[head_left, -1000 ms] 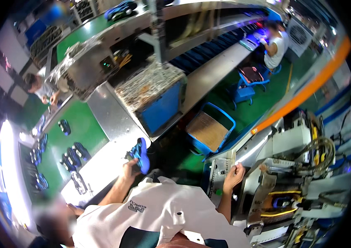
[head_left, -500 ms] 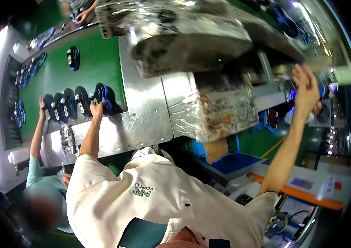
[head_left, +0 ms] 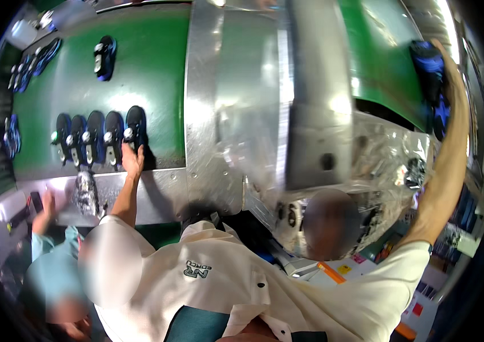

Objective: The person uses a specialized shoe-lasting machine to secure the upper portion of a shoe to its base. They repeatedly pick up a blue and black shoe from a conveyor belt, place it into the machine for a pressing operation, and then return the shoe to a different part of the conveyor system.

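At the near right end of a row of dark shoes on the green belt, my left hand is closed on the heel end of a black and blue shoe. Several similar shoes stand side by side to its left. At the far right, my outstretched right arm ends in my right hand, wrapped against the outer side of another black and blue shoe. Some of those fingers are hidden. A further blue-patterned shoe is just below it.
Bare metal plating borders the belt, and a blurred upright metal panel stands mid-view. Crinkled clear plastic covers machinery beside it. A single shoe lies farther up. A co-worker's hand is at left.
My view has swung rightward. My right hand has moved up from open air to a shoe at the far right. My left hand stays on its shoe; the co-worker's hand has left the row.
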